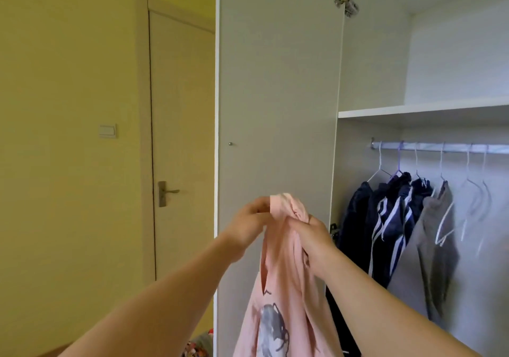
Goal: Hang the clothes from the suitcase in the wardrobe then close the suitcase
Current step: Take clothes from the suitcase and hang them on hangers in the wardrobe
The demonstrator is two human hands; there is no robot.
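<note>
Both hands pinch a soft pink shirt [286, 268] at its bunched top, left hand [248, 230] and right hand [314, 238] close together, before the smooth white wardrobe door [275, 81]. Farther right, dark striped clothes [391, 219] hang on thin wire hangers [468, 205] under a metal rail [440, 147].

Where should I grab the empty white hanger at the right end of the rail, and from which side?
Take the empty white hanger by its neck just under the hook, coming from the front. The hook sits over the rail, so it lifts up and out; its frame hangs bare and free.
</note>
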